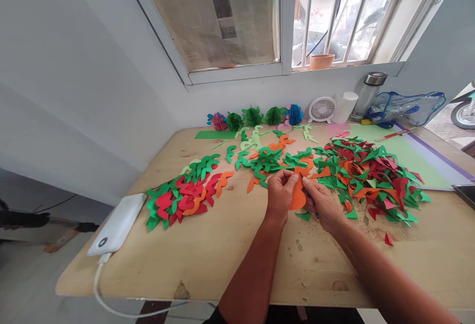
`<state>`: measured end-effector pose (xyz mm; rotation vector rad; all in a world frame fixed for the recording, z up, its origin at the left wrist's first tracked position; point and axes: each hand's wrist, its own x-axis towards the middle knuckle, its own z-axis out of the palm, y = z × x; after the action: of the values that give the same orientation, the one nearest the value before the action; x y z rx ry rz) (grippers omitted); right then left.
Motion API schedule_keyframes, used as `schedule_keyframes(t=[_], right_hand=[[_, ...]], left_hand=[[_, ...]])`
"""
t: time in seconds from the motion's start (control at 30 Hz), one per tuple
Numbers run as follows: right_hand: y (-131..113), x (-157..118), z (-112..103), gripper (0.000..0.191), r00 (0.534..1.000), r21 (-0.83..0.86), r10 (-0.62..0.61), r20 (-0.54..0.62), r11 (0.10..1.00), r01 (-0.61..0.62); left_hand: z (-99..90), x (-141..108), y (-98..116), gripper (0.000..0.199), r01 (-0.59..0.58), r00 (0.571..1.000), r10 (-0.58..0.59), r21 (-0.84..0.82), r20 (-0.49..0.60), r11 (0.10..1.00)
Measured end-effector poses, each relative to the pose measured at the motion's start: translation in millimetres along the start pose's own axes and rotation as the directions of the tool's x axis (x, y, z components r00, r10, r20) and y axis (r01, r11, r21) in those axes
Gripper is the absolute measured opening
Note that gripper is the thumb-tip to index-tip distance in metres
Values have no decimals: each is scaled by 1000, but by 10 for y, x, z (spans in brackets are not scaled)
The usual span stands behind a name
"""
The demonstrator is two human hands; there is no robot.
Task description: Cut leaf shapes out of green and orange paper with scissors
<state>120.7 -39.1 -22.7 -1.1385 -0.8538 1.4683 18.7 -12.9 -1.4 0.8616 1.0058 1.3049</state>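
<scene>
Over the middle of the table, my left hand (281,191) pinches a folded or layered orange paper piece (298,199) with a rounded lower end. From the other side my right hand (323,204) is closed at the paper's right edge, thumb and fingertips against it. A small dark bit shows beneath the right fingers; what it is I cannot make out. Just beyond the hands lie green wavy paper cutouts (269,160) mixed with orange ones. To the right spreads a heap of green, red and orange paper scraps (371,175).
Red and green cutouts (193,195) lie left, near a white power bank (118,224) with a cable (97,284). Along the wall stand honeycomb paper figures (253,115), a small fan (322,110), a glass bottle (368,96) and a clear pouch (408,108).
</scene>
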Motion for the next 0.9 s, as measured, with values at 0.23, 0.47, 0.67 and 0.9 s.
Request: schedule_keyframes(t=[0.23, 0.47, 0.67, 0.9], right_hand=[[26, 19, -17, 57, 1000, 5, -11, -26, 1000, 11], [18, 16, -7, 57, 999, -4, -10, -45, 1000, 9], [4, 12, -7, 58, 999, -32, 3, -38, 999, -4], [5, 14, -15, 58, 1000, -51, -1, -17, 999, 0]], left_hand=[[-11, -3, -14, 17, 20, 999, -21, 32, 41, 999], [-6, 3, -22, 20, 38, 998, -39, 6, 44, 999], [-21, 18, -19, 16, 26, 998, -27, 8, 59, 1000], [-38, 16, 13, 15, 35, 996, -40, 60, 77, 998]])
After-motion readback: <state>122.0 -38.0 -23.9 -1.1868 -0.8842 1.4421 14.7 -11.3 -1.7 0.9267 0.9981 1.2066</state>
